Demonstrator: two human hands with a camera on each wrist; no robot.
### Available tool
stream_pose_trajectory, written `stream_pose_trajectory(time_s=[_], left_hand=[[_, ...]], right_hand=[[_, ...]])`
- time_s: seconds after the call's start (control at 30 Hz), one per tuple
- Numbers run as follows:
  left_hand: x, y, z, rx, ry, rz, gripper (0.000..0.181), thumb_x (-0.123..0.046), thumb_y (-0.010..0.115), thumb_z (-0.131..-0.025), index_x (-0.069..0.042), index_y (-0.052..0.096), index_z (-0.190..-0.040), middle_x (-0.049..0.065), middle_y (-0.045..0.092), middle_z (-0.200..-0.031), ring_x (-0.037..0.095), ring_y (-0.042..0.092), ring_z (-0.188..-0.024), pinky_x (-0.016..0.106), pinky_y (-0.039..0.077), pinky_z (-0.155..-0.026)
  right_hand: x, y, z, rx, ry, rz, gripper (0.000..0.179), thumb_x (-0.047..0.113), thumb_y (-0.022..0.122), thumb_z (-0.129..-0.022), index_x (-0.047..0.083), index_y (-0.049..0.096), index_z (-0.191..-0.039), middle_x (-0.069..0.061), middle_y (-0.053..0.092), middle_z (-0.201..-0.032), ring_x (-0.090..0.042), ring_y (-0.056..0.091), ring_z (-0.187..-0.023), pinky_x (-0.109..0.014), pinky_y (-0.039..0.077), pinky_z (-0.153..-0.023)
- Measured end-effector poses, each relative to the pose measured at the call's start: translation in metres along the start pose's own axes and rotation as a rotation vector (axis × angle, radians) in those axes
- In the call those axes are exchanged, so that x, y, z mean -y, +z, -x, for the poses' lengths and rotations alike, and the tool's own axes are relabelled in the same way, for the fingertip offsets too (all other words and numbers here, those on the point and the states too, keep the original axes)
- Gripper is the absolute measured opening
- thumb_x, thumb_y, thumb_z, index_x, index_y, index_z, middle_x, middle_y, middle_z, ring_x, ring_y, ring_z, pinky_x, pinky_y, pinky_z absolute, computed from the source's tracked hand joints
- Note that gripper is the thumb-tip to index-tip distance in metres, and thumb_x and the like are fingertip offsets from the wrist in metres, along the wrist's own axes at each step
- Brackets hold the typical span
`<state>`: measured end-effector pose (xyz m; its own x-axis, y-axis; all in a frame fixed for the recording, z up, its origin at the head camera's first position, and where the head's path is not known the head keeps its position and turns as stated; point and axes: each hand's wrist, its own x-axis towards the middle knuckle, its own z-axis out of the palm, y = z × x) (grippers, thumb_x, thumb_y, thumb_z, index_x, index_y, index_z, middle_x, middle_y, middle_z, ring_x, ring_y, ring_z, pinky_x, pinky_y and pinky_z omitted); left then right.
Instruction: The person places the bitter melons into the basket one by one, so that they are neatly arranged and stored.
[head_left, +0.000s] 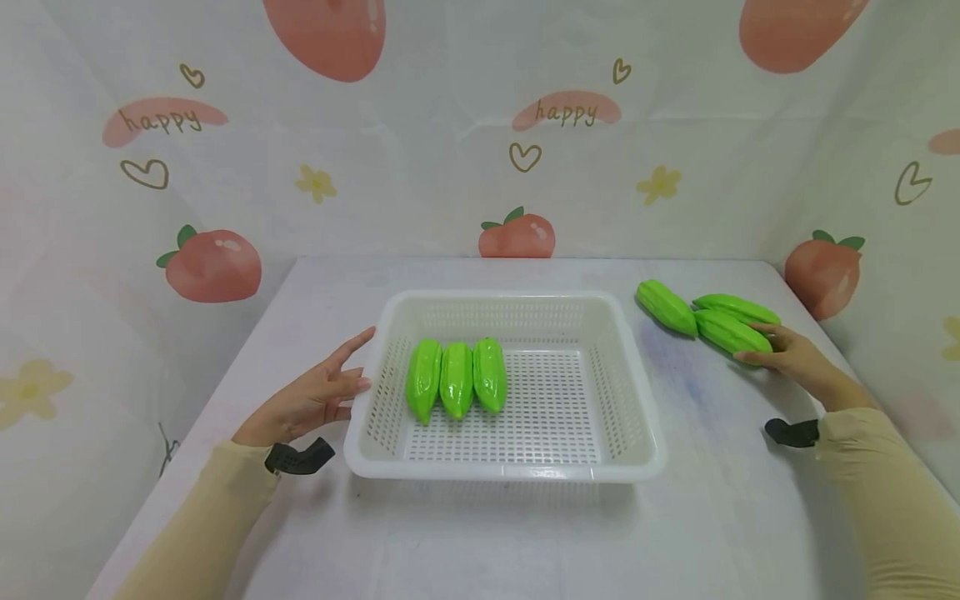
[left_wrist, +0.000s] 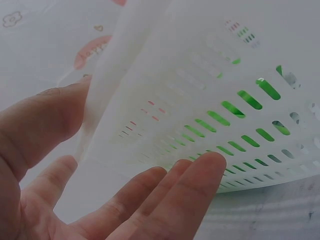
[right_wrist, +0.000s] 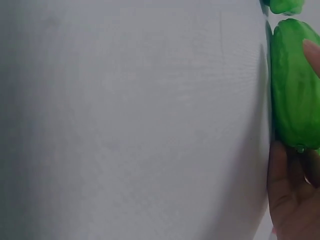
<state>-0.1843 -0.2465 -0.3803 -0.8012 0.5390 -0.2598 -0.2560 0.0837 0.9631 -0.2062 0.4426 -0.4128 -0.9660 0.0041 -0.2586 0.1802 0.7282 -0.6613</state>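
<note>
A white slotted plastic basket point(head_left: 510, 472) stands in the middle of the table. Three bright green ridged gourds lie side by side in its left half, the middle one point(head_left: 456, 379) among them. My left hand point(head_left: 307, 406) is at the basket's left side, fingers fairly straight and touching the rim; the left wrist view shows the fingers point(left_wrist: 187, 192) outside the slotted wall. On the right, my right hand point(head_left: 798, 362) grips the near end of a green ridged gourd point(head_left: 727, 330), thumb on its near side. In the right wrist view that gourd point(right_wrist: 297, 90) rests on the table.
Two more green gourds lie at the back right: one point(head_left: 666, 308) to the left of the gripped gourd, another point(head_left: 738, 308) just behind it. The white table point(head_left: 480, 542) meets a patterned cloth point(head_left: 420, 200) at the back and sides. Each wrist carries a black camera mount point(head_left: 300, 458).
</note>
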Motion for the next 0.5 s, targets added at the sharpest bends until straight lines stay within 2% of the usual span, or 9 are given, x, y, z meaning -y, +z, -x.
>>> stream_pose_trajectory(time_s=[0.13, 0.5], left_hand=[[0.0003, -0.0002, 0.0001, 0.009, 0.003, 0.013, 0.08, -0.006, 0.054, -0.098, -0.039, 0.008, -0.154, -0.002, 0.061, -0.131, 0.022, 0.068, -0.104, 0.044, 0.057, -0.086], [-0.0001, -0.0002, 0.0007, 0.007, 0.004, -0.01, 0.079, -0.008, 0.054, -0.098, -0.04, 0.008, -0.154, -0.002, 0.059, -0.133, 0.022, 0.067, -0.107, 0.045, 0.056, -0.087]], right_hand=[[-0.0009, 0.0009, -0.0026, -0.03, -0.024, 0.044, 0.092, 0.037, 0.066, -0.091, -0.01, 0.012, -0.149, -0.047, 0.007, -0.145, -0.063, 0.009, -0.134, -0.074, 0.016, -0.105], [-0.0014, 0.0007, -0.0027, -0.071, -0.045, 0.066, 0.087, 0.036, 0.064, -0.092, -0.012, 0.018, -0.147, -0.049, 0.016, -0.142, -0.064, 0.017, -0.131, -0.073, 0.024, -0.102]])
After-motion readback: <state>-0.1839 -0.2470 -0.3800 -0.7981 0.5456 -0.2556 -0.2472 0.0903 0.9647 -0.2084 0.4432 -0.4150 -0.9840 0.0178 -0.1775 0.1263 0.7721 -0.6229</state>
